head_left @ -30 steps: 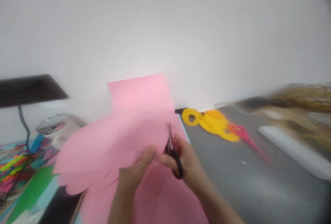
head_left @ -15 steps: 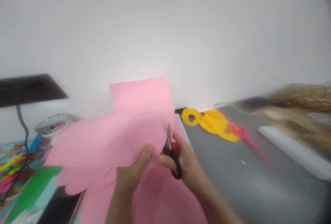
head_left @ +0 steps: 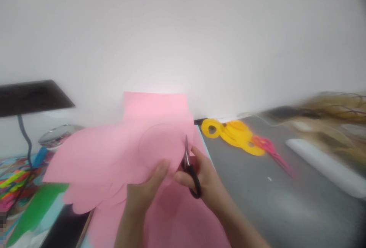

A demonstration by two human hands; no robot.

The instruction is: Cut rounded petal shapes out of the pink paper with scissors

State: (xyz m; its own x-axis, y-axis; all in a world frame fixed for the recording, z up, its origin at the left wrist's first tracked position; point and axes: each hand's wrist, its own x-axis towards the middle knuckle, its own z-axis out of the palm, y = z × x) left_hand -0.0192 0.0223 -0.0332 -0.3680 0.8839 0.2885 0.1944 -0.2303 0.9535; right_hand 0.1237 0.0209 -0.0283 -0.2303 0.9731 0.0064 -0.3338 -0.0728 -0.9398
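My left hand point(head_left: 150, 185) grips the lower edge of a large pink paper sheet point(head_left: 97, 148), its thumb lying on top and its fingers hidden beneath. A circle outline is drawn on the sheet just above that thumb. My right hand point(head_left: 200, 175) holds black-handled scissors point(head_left: 194, 181), their blades upright at the sheet's right part along the curve of the circle. Thumb and fingers are in the handle loops. Below the hands lie more pink sheets, some with scalloped edges.
Yellow paper rings point(head_left: 233, 131) and pink scissors point(head_left: 273, 154) lie on the grey table point(head_left: 243, 187) to the right, beside a white roll point(head_left: 323, 166). At left are a round mirror point(head_left: 58, 135), colourful paper scraps point(head_left: 14, 177), a green sheet point(head_left: 41, 204) and a dark panel point(head_left: 34, 97) on a stand.
The pink sheet has turned slightly, its left end shifting left and its upper flap dipping a little. Both hands stay in nearly the same place, with the scissors still at the curve.
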